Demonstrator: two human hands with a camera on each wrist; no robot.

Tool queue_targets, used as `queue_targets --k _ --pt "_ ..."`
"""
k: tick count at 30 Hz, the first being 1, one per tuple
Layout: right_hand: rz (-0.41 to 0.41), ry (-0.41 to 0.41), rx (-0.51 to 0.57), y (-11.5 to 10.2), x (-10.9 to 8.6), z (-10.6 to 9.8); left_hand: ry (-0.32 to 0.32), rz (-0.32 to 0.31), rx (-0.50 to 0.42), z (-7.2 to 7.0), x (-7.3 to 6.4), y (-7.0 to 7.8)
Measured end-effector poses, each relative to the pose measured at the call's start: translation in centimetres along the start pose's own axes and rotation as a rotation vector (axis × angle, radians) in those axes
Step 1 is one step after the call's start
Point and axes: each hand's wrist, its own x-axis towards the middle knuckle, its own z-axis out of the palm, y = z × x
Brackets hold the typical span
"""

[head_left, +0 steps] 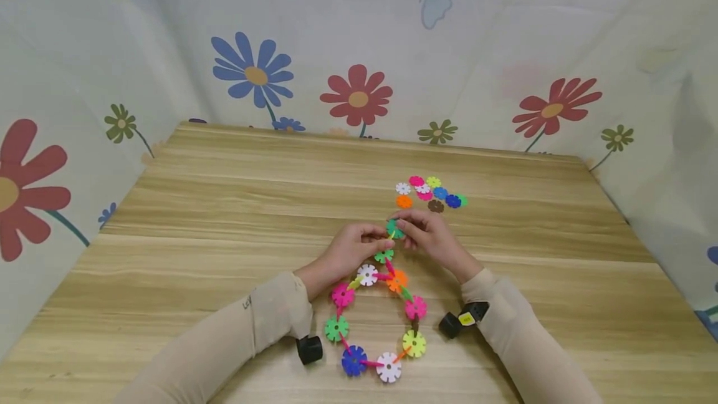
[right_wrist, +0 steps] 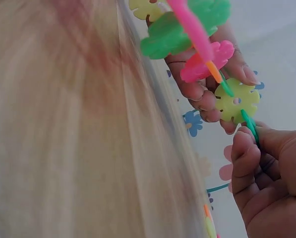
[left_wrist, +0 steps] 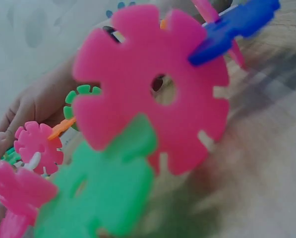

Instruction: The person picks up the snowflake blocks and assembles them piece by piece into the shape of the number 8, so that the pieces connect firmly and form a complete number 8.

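A ring of notched plastic snowflake discs (head_left: 337, 328) in many colours lies between the forearms, with a short tail of discs at its far end. My left hand (head_left: 349, 250) pinches the tail by a yellow disc (right_wrist: 227, 105), seen face-on in the right wrist view. Thumb and fingers of my right hand (head_left: 434, 235) pinch a green disc (head_left: 394, 229), whose edge meets the yellow disc's rim. Another green disc (head_left: 384, 255) sits just below the left fingertips. Close to the left wrist camera, a large pink disc (left_wrist: 123, 99) and a green disc (left_wrist: 103, 193) partly cover the hands.
Loose discs, among them orange (head_left: 404, 202), brown (head_left: 435, 206) and dark blue (head_left: 453, 201), lie on the wooden table (head_left: 252, 179) beyond the right hand. A flower-printed curtain (head_left: 314, 11) stands behind the table. Black wrist cameras (head_left: 310, 350) hang beside both sleeves.
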Motion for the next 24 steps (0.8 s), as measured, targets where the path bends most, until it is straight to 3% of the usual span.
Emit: queue_targets --k 7,15,19,24 --pt "0.037 -0.009 -0.009 -0.2 0.3 0.2 -0.04 -0.04 -0.143 -0.2 0.3 -0.5" --pt "0.069 0.065 -0.058 0.0 0.9 -0.9 0.05 -0.052 -0.146 -0.1 0.5 -0.3" --pt "0.091 0.141 -0.166 0.5 1.3 -2.1 0.082 -0.044 -0.144 0.0 0.5 -0.1" --pt "0.19 0.215 -0.34 0.8 2.2 -3.8 0.117 -0.034 -0.11 -0.1 0.4 -0.1"
